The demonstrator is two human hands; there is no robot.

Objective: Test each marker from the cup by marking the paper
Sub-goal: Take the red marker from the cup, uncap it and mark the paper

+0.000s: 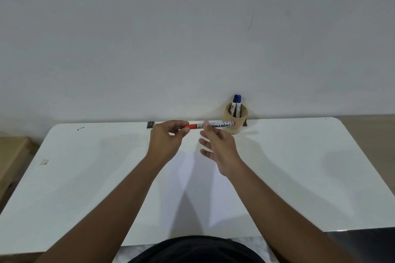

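A red-capped permanent marker is held level above the table, its red cap pinched in my left hand. My right hand hovers just below the marker's white barrel with fingers spread, one fingertip at the barrel. A tan cup stands at the table's back edge, right of centre. In it stand a black-capped marker and a blue-capped marker. A white sheet of paper lies on the table under my forearms, hard to tell from the tabletop.
The white table butts against a pale wall. A small dark clip sits at its back edge, left of my hands. Small dark specks and a pale smudge mark the left side. Wooden furniture stands at far left.
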